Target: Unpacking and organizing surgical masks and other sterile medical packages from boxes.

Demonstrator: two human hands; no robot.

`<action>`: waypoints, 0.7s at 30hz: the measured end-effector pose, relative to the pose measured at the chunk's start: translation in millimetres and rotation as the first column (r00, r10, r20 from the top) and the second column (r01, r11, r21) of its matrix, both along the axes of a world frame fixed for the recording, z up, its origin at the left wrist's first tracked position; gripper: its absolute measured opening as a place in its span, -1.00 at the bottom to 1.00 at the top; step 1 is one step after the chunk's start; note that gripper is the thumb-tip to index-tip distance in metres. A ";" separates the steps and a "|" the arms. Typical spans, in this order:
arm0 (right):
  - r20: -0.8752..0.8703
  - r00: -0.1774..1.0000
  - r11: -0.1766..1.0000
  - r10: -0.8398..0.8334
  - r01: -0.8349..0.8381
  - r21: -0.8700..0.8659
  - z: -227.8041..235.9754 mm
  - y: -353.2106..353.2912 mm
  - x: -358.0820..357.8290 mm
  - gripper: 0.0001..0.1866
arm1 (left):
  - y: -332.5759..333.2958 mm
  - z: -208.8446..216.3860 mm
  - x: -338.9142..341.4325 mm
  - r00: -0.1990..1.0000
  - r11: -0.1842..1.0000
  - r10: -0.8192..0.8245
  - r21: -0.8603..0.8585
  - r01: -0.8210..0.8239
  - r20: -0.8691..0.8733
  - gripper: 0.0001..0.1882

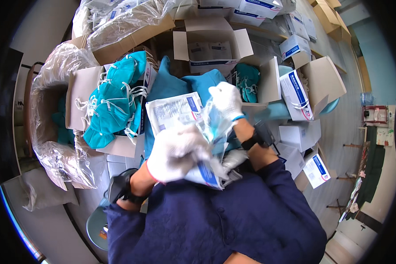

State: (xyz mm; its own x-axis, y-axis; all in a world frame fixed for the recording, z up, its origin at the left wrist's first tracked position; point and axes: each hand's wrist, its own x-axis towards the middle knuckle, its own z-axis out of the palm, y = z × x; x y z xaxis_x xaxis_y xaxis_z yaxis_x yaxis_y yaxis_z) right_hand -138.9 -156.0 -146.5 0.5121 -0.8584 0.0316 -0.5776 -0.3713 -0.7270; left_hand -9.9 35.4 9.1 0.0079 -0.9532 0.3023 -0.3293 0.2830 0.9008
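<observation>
Both my hands wear white gloves. My left hand grips a stack of clear plastic pouches with white and blue printing, held over my lap. My right hand is raised above them, closed on the top of a pouch with a teal mask inside. To my left, an open cardboard box holds a pile of teal masks with white straps. A teal cloth lies under the pouches.
Ahead stands an open box with flat packets; another box with teal masks is right of it. White and blue cartons lie at the right. A plastic-lined bin stands at far left.
</observation>
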 end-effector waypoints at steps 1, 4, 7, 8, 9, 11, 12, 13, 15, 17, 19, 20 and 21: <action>-0.045 0.998 0.997 -0.043 0.046 0.067 -4.7 -12.1 -4.1 -0.70 | 4.7 15.3 4.9 1.000 1.000 0.000 -0.001 0.000 0.030 -0.72; 0.066 0.995 0.986 -0.076 0.065 0.155 -20.8 -7.4 -26.9 -0.74 | 0.1 15.3 21.8 0.989 0.989 0.142 0.025 -0.143 0.038 -0.90; 0.071 0.965 0.964 0.253 -0.246 -0.098 27.5 19.1 -21.3 -0.86 | -8.6 -10.6 35.9 0.912 0.907 0.407 0.096 -0.409 0.046 -0.82; 0.055 0.913 0.914 0.405 -0.402 -0.058 42.4 21.5 -22.4 -0.89 | -11.0 -23.7 41.8 0.878 0.856 0.467 0.196 -0.478 0.104 -0.76; -0.065 0.826 0.824 0.560 -0.564 -0.061 44.1 22.0 -21.5 -0.87 | -12.4 -32.0 47.2 0.842 0.790 0.513 0.291 -0.540 0.167 -0.70; -0.363 0.653 0.732 0.665 -0.666 0.142 60.9 18.2 -30.9 -0.84 | -18.8 -41.3 47.2 0.829 0.768 0.500 0.315 -0.558 0.249 -0.63; -0.507 0.568 0.737 0.648 -0.635 0.232 83.0 15.9 -23.9 -0.81 | -19.1 -48.6 47.2 0.829 0.768 0.505 0.313 -0.558 0.238 -0.64; -0.634 0.459 0.750 0.622 -0.583 0.313 98.2 12.5 -17.6 -0.78 | -19.4 -53.5 49.1 0.843 0.756 0.475 0.372 -0.538 0.253 -0.67; -0.733 0.495 0.845 0.466 -0.495 0.202 103.2 6.5 -18.7 -0.34 | -18.5 -49.9 46.2 0.851 0.837 0.426 0.222 -0.499 0.306 -0.67; -0.536 0.765 0.896 0.357 -0.443 -0.036 96.3 4.1 -23.4 -0.20 | -19.7 -62.2 43.0 0.862 0.828 0.456 0.250 -0.503 0.223 -0.66; -0.536 0.769 0.898 0.347 -0.438 -0.046 92.6 -1.2 -16.0 -0.09 | -26.8 -67.5 41.9 0.868 0.806 0.463 0.322 -0.497 0.180 -0.61; -0.469 0.808 0.844 0.355 -0.493 -0.211 74.7 -6.6 -12.2 -0.10 | -33.2 -64.2 41.8 0.849 0.759 0.442 0.383 -0.527 0.290 -0.63; -0.396 0.836 0.766 0.381 -0.525 -0.372 63.8 -10.5 -6.8 -0.11 | -37.9 -58.2 42.1 0.819 0.700 0.411 0.438 -0.564 0.400 -0.64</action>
State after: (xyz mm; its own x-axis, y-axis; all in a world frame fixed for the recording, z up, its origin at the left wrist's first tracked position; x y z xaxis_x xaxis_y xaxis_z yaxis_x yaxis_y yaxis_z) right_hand -145.7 -166.6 -82.7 0.8836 -0.4459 0.1431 -0.4052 -0.8811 -0.2439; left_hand 32.2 -2.5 -49.2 0.5142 -0.8404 -0.1710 -0.5193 -0.4638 0.7177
